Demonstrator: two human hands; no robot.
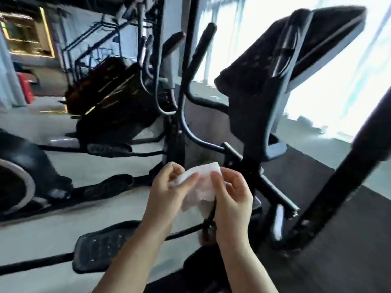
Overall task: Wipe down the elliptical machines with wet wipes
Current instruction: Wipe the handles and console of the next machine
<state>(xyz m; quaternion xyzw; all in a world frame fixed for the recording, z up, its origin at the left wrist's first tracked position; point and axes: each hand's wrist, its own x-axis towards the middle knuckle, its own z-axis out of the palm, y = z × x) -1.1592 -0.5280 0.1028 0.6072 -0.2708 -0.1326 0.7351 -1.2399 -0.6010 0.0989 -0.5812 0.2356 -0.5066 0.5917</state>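
Observation:
A white wet wipe (pixel 200 183) is stretched between both hands at the centre of the view. My left hand (pixel 169 191) pinches its left edge and my right hand (pixel 230 199) pinches its right edge. Directly behind them stands a black elliptical machine with its console (pixel 281 51) up at the right, a curved handlebar (pixel 198 53) in the middle and a foot pedal (pixel 101 246) at the lower left. The hands hold the wipe in the air, apart from the machine.
A second elliptical (pixel 110 106) stands to the left, and a flywheel housing (pixel 19 174) sits at the far left edge. A thick black handle bar (pixel 338 176) slants across the right. Bright windows lie behind; a red object (pixel 26 87) stands far left.

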